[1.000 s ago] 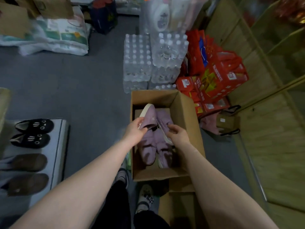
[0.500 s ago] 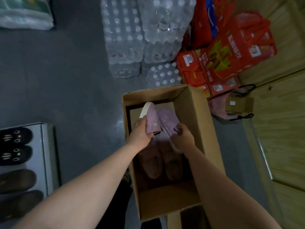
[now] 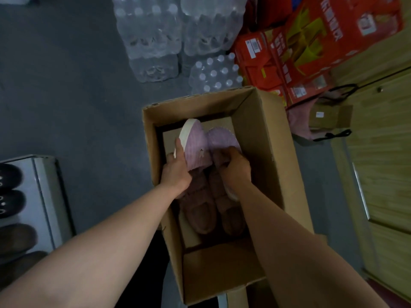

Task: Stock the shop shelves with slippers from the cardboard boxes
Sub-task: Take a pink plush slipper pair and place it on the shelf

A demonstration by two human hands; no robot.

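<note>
Gripped over open cardboard box: lilac ribbed slipper w/ cream sole in L hand, twin in R hand, heel hidden; darker pair nearer, dim, blurred.

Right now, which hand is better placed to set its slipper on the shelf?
Left. The left hand grips a lilac slipper and is nearer the white shelf than the right hand.

One cardboard box, open. Inside, four slippers: two lilac slippers, one gripped by the left hand, one by the right hand, and two dusky pink slippers beneath. On the shelf, two black slippers and two brown slippers.
</note>
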